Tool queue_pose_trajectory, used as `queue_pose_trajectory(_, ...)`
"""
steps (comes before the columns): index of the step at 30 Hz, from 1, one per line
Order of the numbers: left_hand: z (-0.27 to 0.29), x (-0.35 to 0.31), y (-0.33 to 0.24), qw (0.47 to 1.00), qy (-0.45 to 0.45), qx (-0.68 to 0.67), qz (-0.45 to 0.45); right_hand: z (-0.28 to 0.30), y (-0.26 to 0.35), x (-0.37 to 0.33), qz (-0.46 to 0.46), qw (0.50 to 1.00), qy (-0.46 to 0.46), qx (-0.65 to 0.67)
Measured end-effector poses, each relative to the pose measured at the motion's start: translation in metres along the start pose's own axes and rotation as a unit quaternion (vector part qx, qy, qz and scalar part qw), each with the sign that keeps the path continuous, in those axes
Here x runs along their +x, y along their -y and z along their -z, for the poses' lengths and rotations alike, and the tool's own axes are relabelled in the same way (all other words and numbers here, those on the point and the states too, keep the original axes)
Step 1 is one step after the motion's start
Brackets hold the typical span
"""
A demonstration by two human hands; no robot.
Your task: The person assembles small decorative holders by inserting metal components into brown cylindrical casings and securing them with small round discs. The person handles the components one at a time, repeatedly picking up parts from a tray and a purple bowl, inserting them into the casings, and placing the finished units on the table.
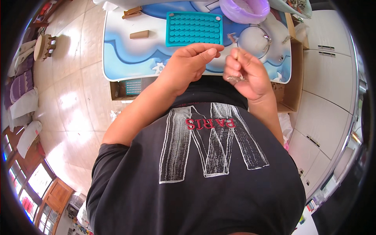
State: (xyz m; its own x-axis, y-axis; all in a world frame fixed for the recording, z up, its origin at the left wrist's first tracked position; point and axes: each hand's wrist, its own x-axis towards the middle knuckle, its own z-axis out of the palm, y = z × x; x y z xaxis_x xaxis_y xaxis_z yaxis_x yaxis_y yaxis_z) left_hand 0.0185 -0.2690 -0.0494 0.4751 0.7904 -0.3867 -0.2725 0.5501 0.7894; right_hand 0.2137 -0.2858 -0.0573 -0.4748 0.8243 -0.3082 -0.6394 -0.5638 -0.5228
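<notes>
Both hands are held up over the near edge of the table. My left hand point(190, 64) is closed, thumb and forefinger pinched together and pointing right; anything between the fingertips is too small to make out. Just to its right, a little apart, my right hand point(250, 74) is curled shut. A small silvery piece point(235, 79) shows under its curled fingers, its kind unclear. Above those fingers is a thin reddish-brown thing point(232, 37), blurred. Beyond the left hand lies a teal tray point(169, 31) with rows of round cups and small silvery bits on two corners.
Past my right hand is a round pale dish point(252, 41) with metal bits at its rim. Behind stands a purple bowl point(256, 17) with a clear lining. A brown wedge-shaped block point(140, 34) and a brown wooden piece point(132, 13) lie left on the blue-and-white table point(129, 64). Cabinets point(325, 74) stand right.
</notes>
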Motion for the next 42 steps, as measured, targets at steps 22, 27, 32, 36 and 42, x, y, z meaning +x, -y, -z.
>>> queue_pose_trajectory(22,0.009,-0.008,0.001,0.997,-0.071,-0.002,-0.015,-0.034,-0.027,0.018,0.374,0.696,-0.121,-0.601)
queue_pose_trajectory(27,0.005,-0.009,0.000,0.996,-0.085,-0.008,-0.012,-0.034,-0.027,0.020,0.387,0.670,-0.125,-0.621)
queue_pose_trajectory(32,0.003,-0.008,0.000,0.996,-0.087,-0.027,-0.019,-0.033,-0.028,0.020,0.403,0.654,-0.124,-0.629)
queue_pose_trajectory(36,0.002,-0.008,0.000,0.995,-0.074,-0.063,-0.009,-0.031,-0.027,0.020,0.405,0.664,-0.116,-0.618)
queue_pose_trajectory(42,0.005,-0.010,-0.002,0.997,-0.046,-0.054,0.004,-0.026,-0.024,0.023,0.354,0.770,-0.134,-0.514)
